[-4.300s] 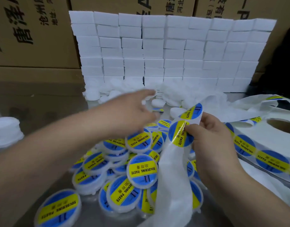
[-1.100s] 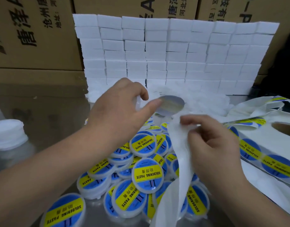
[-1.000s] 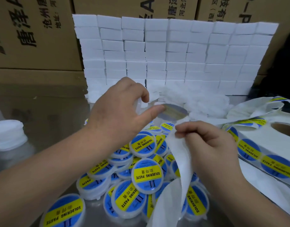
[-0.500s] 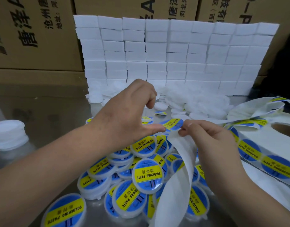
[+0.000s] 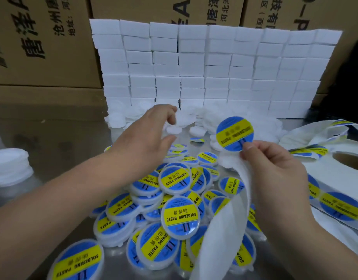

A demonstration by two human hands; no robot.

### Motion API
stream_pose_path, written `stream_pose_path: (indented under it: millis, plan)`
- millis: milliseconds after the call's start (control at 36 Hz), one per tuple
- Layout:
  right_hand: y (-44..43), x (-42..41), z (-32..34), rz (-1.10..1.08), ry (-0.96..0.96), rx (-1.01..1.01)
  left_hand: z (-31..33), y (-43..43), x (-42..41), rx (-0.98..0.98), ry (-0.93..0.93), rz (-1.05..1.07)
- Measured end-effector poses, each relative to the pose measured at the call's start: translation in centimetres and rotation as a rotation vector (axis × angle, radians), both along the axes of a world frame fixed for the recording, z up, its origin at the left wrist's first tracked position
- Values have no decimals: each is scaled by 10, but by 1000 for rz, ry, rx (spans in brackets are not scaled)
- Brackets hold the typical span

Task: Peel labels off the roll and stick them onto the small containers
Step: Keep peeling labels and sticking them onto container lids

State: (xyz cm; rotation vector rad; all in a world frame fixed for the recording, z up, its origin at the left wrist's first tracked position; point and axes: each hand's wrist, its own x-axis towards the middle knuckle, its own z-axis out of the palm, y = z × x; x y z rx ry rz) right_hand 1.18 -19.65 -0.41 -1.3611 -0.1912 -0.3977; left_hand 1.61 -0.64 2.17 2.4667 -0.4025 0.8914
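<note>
- The right hand [image 5: 275, 170] is closed in a pinch: thumb and forefinger grip the white backing strip [image 5: 224, 219] near its top edge.
- A round blue-and-yellow label [image 5: 234, 134] stands up above that pinch, its lower edge at the thumb tip. Most of it is clear of the strip.
- The backing strip hangs from the right hand in a curl, down over the pile toward the near edge of the desk [image 5: 52, 128].
- The left hand [image 5: 147, 138] reaches forward over the desk with loosely curved fingers and a gap to the thumb, holding nothing. It is just above an unlabelled white container [image 5: 174, 129].
- More unlabelled containers [image 5: 196, 130] lie in a heap behind it.
- Labelled containers [image 5: 180, 215] form an overlapping pile between and below the two forearms.
- The label roll [image 5: 335, 205] lies on the right, with labels showing along its side.
- A wall of white blocks [image 5: 214, 67] stands at the back, in front of cardboard boxes [image 5: 42, 47].
</note>
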Motion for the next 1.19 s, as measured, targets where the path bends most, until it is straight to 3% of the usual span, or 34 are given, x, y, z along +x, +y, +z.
stream_pose_path:
  millis: [83,167,361,500,611,1194]
  plan:
    - [1,1,1,19,-10,-26,0,0,2,-388,104,-45]
    - [6,-2,-4,115,1,-117,2,-13,-2,-807,187,-220]
    - [6,-6,-1,282,7,-149,-5,-27,0,-1260,480,-453]
    - [7,-8,0,370,24,-148,-1,-27,-3,-1464,672,-691]
    - [7,-9,1,456,43,-100,-3,-26,-4,-1463,735,-779]
    - [8,-4,-2,568,84,-120,-10,-32,-7,-1320,600,-744]
